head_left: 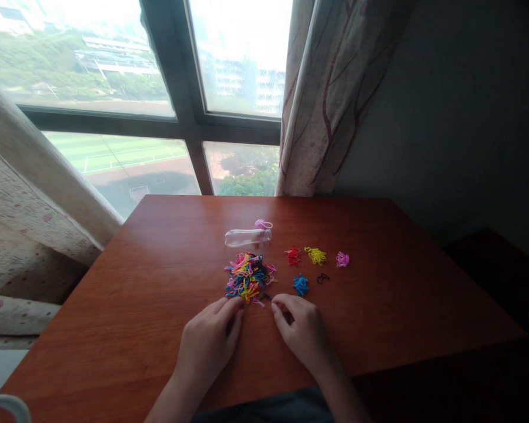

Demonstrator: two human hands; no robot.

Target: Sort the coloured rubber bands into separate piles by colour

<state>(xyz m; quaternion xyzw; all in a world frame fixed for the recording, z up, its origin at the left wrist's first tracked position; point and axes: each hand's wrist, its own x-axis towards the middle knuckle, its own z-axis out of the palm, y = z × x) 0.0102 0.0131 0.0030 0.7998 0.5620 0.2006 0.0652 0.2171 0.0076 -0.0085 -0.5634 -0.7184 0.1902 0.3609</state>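
A heap of small mixed-colour rubber bands point(248, 277) lies on the wooden table in front of me. At its lower left edge is my left hand point(211, 335), thumb and forefinger closed; what they hold, if anything, is hidden. My right hand point(300, 329) pinches the end of a black rubber band point(267, 296) at the heap's lower right. Sorted by colour, small piles sit to the right: red bands point(293, 255), yellow bands point(316, 255), pink bands point(342, 259) and blue bands point(300, 285). Beside the blue ones is a loose black band point(323, 278).
Behind the heap, a clear plastic bottle-like container point(247, 237) lies on its side, with a pink looped piece point(263, 224) touching or near it. The table point(136, 305) meets a window point(194, 126) with curtains point(330, 94). A white curved object point(6, 405) is at the lower left.
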